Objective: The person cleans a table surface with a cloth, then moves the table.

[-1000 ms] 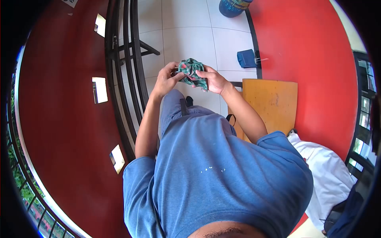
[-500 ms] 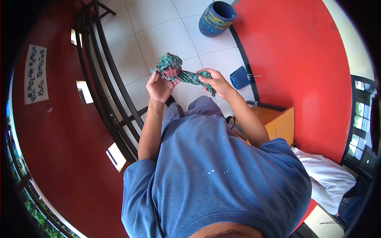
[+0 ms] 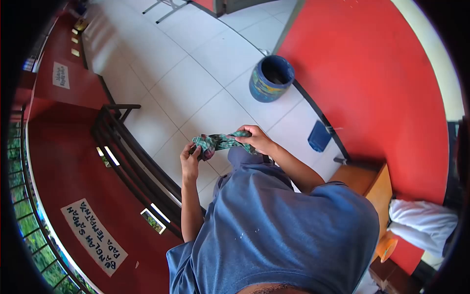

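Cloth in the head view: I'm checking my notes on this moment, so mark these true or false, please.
1. Both hands hold the cloth. True: left hand and right hand each grip an end.
2. The cloth is plain white. False: it is green with reddish patches.
3. A blue pot stands on the tiled floor. True.
4. The cloth lies on the floor. False: it is stretched between the hands.

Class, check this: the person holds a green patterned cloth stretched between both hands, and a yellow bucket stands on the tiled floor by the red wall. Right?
Not quite. The head view shows the bucket is blue, not yellow. The rest holds: left hand and right hand stretch the green patterned cloth between them.
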